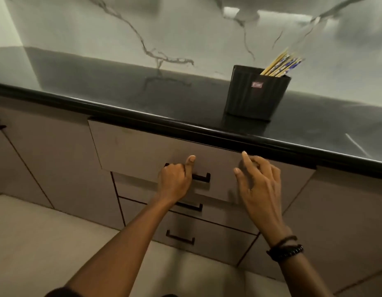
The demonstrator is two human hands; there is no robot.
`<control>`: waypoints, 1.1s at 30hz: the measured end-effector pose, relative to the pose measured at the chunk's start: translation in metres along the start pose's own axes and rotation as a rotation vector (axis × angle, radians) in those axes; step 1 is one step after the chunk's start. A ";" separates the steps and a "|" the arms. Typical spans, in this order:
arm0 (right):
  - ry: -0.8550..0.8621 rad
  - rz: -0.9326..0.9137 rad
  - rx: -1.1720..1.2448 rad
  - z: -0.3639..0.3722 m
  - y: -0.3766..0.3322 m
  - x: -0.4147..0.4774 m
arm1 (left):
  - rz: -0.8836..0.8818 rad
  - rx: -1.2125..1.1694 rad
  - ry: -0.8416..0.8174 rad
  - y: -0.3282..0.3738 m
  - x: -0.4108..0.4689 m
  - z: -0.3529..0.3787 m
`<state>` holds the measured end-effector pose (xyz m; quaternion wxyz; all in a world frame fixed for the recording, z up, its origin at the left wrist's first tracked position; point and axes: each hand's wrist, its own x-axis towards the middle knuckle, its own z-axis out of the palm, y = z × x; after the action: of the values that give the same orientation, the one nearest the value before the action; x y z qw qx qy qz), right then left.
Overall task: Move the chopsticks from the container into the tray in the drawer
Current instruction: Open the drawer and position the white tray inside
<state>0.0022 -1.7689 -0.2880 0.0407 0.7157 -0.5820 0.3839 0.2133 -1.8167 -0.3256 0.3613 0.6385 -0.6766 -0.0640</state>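
Left hand [175,183] grips the handle [199,177] of the top drawer [143,148], thumb up. Right hand [259,181], fingers spread, touches the drawer front. Chopsticks [281,64] stand in the container [254,97].

Chopsticks [281,64] lean right in the black square container [256,95] on the counter [121,91], behind the slightly pulled-out drawer [153,151]
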 end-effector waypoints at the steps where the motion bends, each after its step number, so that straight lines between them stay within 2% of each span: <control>1: 0.012 -0.010 -0.041 -0.006 0.000 -0.001 | 0.003 0.003 -0.013 0.003 -0.003 -0.003; 4: 0.037 -0.045 -0.145 -0.026 -0.003 -0.006 | -0.002 0.039 -0.023 0.007 -0.023 -0.014; 7: -0.003 -0.107 -0.143 -0.039 -0.006 -0.011 | 0.021 -0.002 0.001 0.003 -0.047 -0.033; 9: -0.080 -0.102 -0.093 -0.049 -0.008 -0.013 | 0.191 -0.033 0.114 0.005 -0.061 -0.056; 12: -0.189 -0.067 -0.042 -0.060 -0.015 -0.013 | 0.454 0.033 0.384 0.020 -0.062 -0.094; 15: -0.362 -0.025 -0.045 -0.068 -0.026 -0.008 | 0.439 -0.018 0.430 0.037 -0.042 -0.122; 19: -0.650 0.029 -0.129 -0.066 -0.028 0.012 | 0.332 0.036 0.312 0.045 -0.007 -0.128; 23: -0.793 0.104 -0.187 -0.054 -0.024 0.038 | 0.292 0.139 0.154 0.028 0.029 -0.116; 26: -0.760 0.182 -0.221 -0.041 -0.015 0.051 | 0.232 0.291 0.030 -0.002 0.041 -0.105; 30: -0.661 0.362 -0.169 -0.011 0.006 0.045 | 0.062 0.440 -0.362 -0.040 0.034 -0.084; 33: -0.702 0.345 -0.159 0.000 0.010 0.038 | 0.032 0.420 -0.450 -0.045 0.027 -0.087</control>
<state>-0.0054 -1.8024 -0.2697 -0.1702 0.6898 -0.7002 0.0709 0.3020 -1.8171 -0.2762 0.0634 0.6581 -0.7480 -0.0571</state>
